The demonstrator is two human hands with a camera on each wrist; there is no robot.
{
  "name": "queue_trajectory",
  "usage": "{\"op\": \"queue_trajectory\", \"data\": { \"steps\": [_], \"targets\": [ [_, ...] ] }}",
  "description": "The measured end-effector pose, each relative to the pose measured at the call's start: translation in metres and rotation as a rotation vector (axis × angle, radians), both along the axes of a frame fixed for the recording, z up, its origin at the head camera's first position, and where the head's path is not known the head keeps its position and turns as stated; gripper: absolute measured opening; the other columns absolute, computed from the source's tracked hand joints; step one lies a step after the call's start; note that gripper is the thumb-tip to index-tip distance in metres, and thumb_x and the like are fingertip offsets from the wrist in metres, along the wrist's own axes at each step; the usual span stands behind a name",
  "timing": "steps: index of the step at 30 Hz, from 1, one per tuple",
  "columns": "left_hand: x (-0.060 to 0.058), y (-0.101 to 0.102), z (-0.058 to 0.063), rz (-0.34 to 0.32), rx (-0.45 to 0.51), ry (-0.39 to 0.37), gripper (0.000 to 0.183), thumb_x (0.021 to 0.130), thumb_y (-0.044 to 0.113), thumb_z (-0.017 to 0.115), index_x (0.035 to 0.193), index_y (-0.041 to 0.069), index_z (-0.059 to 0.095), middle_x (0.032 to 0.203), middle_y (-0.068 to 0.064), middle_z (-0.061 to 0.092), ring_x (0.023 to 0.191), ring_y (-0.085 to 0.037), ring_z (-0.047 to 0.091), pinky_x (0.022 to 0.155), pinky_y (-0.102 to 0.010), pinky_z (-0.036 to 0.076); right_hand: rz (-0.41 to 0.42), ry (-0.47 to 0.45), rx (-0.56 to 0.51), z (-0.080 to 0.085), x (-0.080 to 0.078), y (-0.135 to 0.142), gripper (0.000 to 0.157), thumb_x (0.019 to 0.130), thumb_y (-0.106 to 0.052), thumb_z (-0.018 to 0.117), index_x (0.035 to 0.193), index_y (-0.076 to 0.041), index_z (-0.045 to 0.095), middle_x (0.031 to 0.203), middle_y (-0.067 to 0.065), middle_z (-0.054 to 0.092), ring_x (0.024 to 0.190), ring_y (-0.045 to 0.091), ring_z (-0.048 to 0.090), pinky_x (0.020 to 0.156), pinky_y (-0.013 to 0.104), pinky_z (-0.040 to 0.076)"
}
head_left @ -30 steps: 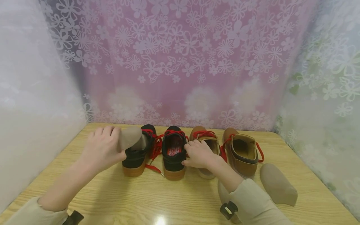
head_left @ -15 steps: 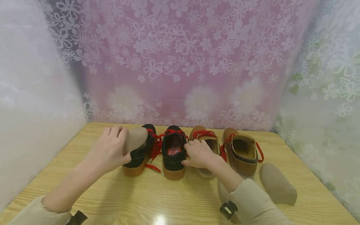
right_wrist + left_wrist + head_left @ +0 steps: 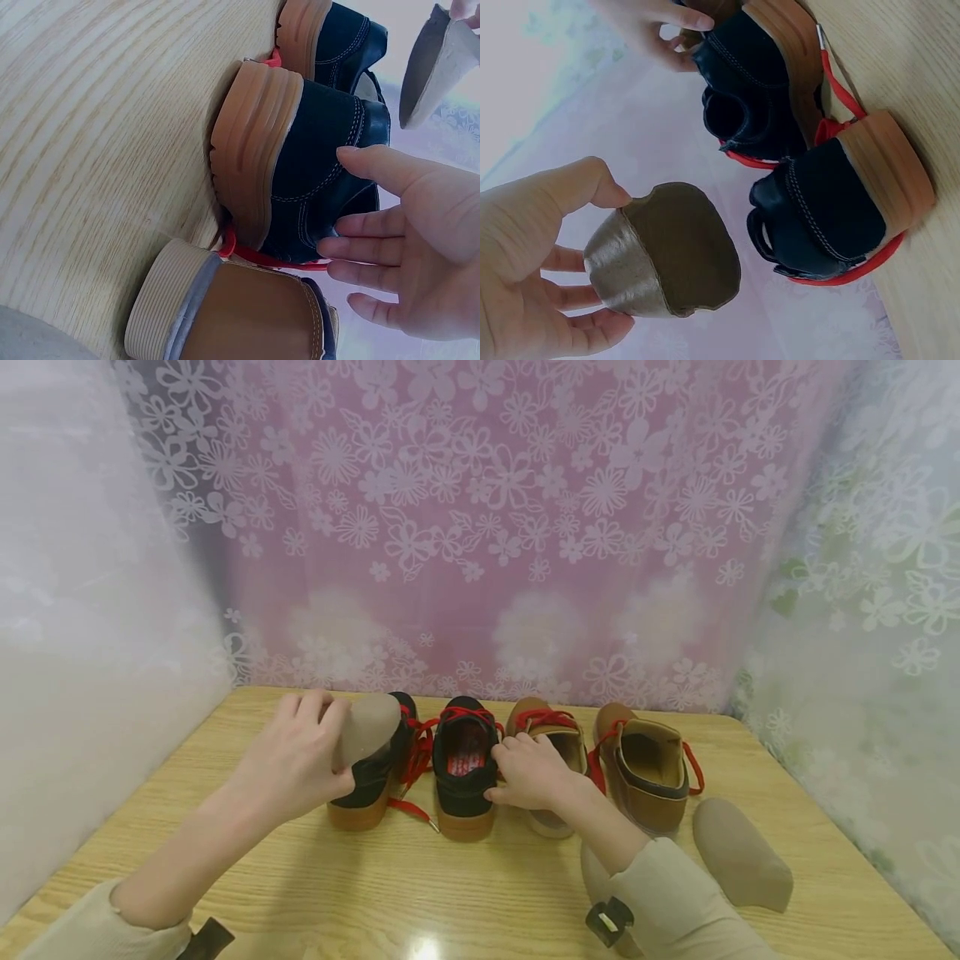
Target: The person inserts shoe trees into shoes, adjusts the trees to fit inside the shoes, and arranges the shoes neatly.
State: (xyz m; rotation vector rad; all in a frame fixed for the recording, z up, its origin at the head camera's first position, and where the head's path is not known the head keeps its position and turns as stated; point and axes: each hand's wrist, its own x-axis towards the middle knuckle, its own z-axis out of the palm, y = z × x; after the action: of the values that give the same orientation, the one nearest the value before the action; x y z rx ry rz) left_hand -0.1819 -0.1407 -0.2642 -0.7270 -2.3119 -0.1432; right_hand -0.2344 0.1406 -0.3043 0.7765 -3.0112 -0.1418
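In the head view, the left hand (image 3: 296,764) is shifting toward three o'clock, carrying the beige shell (image 3: 367,727) along. The shell is now covering more of the black shoe (image 3: 372,781) at the nine o'clock end of the row, hiding the grey patch seen there a second ago. The left sleeve (image 3: 112,927) and black strap (image 3: 206,939) are also edging toward three o'clock.

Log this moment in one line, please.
left hand: holds beige insert above leftmost black shoe; right hand: by second black shoe, contact unclear; loose insert: on table
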Motion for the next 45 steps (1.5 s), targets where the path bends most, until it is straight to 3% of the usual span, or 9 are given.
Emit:
{"op": "queue_trajectory", "data": {
  "steps": [11, 16, 34, 45],
  "targets": [
    [0.005, 0.016, 0.003, -0.046, -0.031, -0.059, 0.063, 0.052, 0.017, 0.073, 0.108, -0.006, 0.054, 0.095, -0.020, 0.048, 0.080, -0.036, 0.044, 0.068, -0.041, 0.043, 0.001, 0.013, 0.014, 0.000, 0.001, 0.000, 0.047, 0.079, -0.045, 0.069, 0.106, -0.008, 0.062, 0.100, 0.004, 0.058, 0.098, 0.026, 0.051, 0.081, 0.042, 0.039],
    [0.005, 0.021, 0.001, -0.052, -0.013, -0.088, 0.061, 0.053, 0.015, 0.071, 0.108, -0.003, 0.053, 0.095, -0.019, 0.047, 0.076, -0.033, 0.043, 0.063, -0.038, 0.042, -0.002, 0.009, 0.025, 0.000, 0.001, -0.001, 0.048, 0.079, -0.046, 0.069, 0.108, -0.008, 0.061, 0.103, 0.005, 0.059, 0.101, 0.026, 0.051, 0.083, 0.043, 0.038],
    [0.004, 0.042, 0.000, -0.149, -0.008, -0.110, 0.056, 0.053, 0.016, 0.069, 0.104, -0.001, 0.051, 0.093, -0.015, 0.046, 0.075, -0.031, 0.044, 0.067, -0.038, 0.041, -0.009, 0.001, 0.030, 0.001, 0.002, -0.002, 0.047, 0.079, -0.044, 0.070, 0.107, -0.008, 0.061, 0.102, 0.005, 0.059, 0.100, 0.026, 0.051, 0.084, 0.043, 0.038],
    [0.007, 0.056, 0.001, -0.176, -0.028, -0.195, 0.060, 0.054, 0.020, 0.071, 0.108, 0.003, 0.053, 0.097, -0.011, 0.044, 0.080, -0.028, 0.043, 0.071, -0.038, 0.040, 0.016, 0.006, -0.018, -0.003, 0.001, 0.000, 0.044, 0.078, -0.039, 0.072, 0.104, -0.006, 0.061, 0.101, 0.006, 0.059, 0.096, 0.026, 0.052, 0.077, 0.040, 0.042]
  ]
}}
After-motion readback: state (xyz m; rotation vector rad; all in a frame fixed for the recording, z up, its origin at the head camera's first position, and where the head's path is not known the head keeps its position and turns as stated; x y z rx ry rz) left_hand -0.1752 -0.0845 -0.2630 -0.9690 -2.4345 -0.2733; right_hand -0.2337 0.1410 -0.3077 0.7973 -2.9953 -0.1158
